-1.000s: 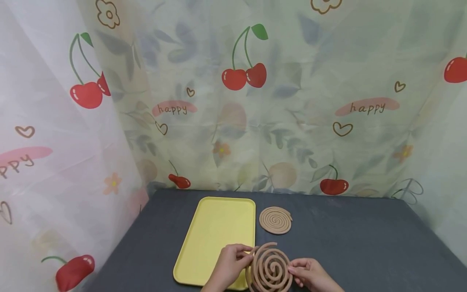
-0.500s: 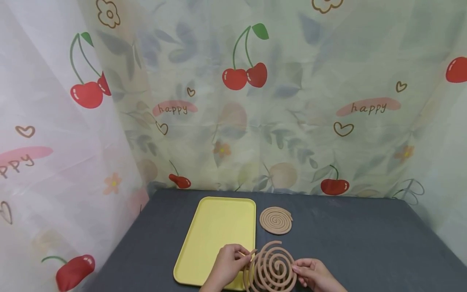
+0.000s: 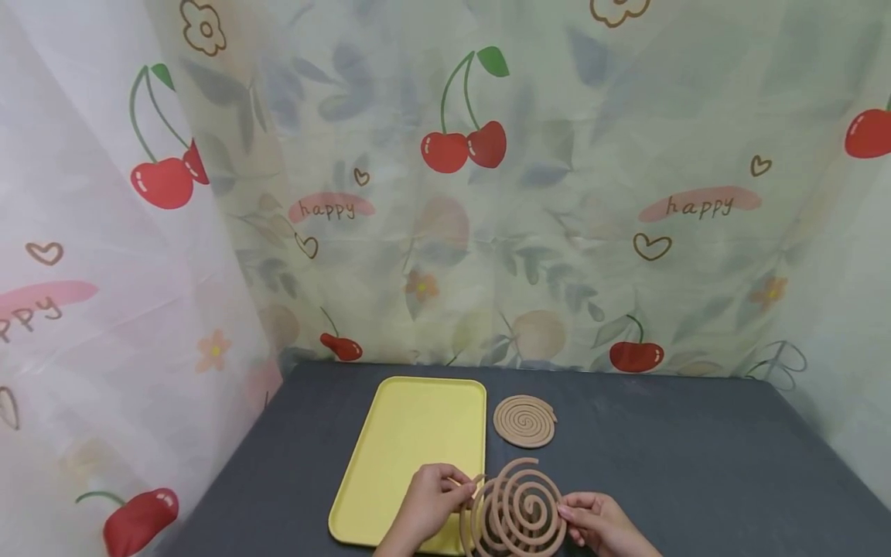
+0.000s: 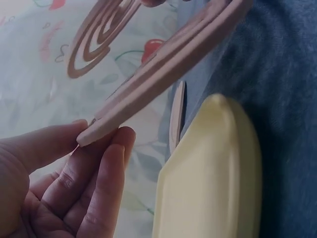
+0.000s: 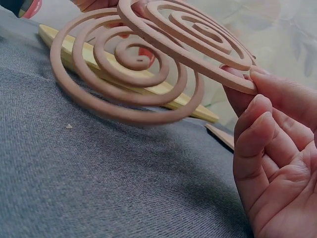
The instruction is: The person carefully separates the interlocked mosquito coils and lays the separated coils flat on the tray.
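Note:
Two brown mosquito coils are held up at the front of the table, partly overlapping in the head view. My left hand (image 3: 433,495) pinches the outer tip of one between thumb and fingers; this left coil (image 4: 143,89) slants upward from the fingertips in the left wrist view. With thumb and fingers my right hand (image 3: 597,520) pinches the outer edge of the other, the right coil (image 5: 198,65). In the right wrist view, the left coil's open rings hang lower, showing a gap between the coils. The head view cuts off their lower edges.
A yellow tray (image 3: 411,456) lies on the dark cloth-covered table (image 3: 668,441), partly under my left hand. Behind the held coils, to the tray's right, a tightly wound mosquito coil (image 3: 525,422) lies flat. A printed curtain (image 3: 529,263) encloses the back and sides.
The two held coils have spread apart: the right coil has shifted slightly right with my right hand, and my left hand has drawn a little left with the other's tip. Tray and flat coil stay put.

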Demonstrator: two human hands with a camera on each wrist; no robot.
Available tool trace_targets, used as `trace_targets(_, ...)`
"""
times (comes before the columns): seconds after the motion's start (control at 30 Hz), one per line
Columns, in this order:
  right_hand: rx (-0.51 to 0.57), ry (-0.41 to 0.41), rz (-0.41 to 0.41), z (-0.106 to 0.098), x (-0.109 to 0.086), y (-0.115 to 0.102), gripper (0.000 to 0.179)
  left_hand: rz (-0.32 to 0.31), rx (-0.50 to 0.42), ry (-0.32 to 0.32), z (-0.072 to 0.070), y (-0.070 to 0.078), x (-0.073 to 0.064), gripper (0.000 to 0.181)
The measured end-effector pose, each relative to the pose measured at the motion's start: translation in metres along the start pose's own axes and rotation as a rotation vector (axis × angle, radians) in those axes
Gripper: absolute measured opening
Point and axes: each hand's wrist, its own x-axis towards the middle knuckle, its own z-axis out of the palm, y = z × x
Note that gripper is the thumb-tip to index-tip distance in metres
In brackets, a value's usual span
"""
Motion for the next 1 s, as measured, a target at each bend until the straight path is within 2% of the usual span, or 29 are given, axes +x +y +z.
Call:
trace_targets(0.23,0.008,0.013,-0.008,-0.002,-0.001,0.001,0.017,-0.025,-0.055,-0.009,-0.014,-0.002,0.006,0.013)
trace_targets(0.63,0.006,-0.005,0.004,-0.001,0.001,0.001,0.016,-0.033,-0.151,0.057,-0.053,-0.009,0.027,0.021)
trace_targets(1.0,0.011,-0.006,-0.016,0.000,0.000,0.002,0.021,-0.034,-0.167,0.098,-0.064,-0.011,0.042,0.024)
